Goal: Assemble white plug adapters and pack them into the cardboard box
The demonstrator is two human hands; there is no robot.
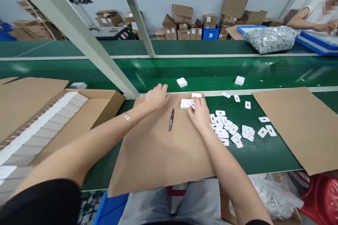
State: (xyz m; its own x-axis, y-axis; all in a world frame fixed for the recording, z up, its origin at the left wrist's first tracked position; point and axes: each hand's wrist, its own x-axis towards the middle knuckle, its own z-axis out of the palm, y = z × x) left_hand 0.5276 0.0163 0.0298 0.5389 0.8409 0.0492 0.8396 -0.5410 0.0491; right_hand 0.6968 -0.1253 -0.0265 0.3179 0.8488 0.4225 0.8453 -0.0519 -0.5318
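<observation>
My right hand [200, 114] pinches a small white slotted plate [193, 104] at the far edge of a brown cardboard sheet [158, 161]. Right beside that plate lies a white box-shaped piece [185, 104], and a second white piece [196, 95] sits just beyond my fingers. My left hand [157, 96] hovers near the sheet's far left corner, fingers apart with nothing visible in them. Between my hands a pair of black tweezers [171, 120] rests on the cardboard. Many loose slotted plates [223, 123] are scattered to the right of my right hand.
Two white box pieces [182, 82] lie apart on the green conveyor belt [158, 68]. At left stands a carton [105, 109] with rows of white pieces. Another cardboard sheet [301, 123] lies right. A slanted metal post [89, 42] rises at left; a co-worker sits far right.
</observation>
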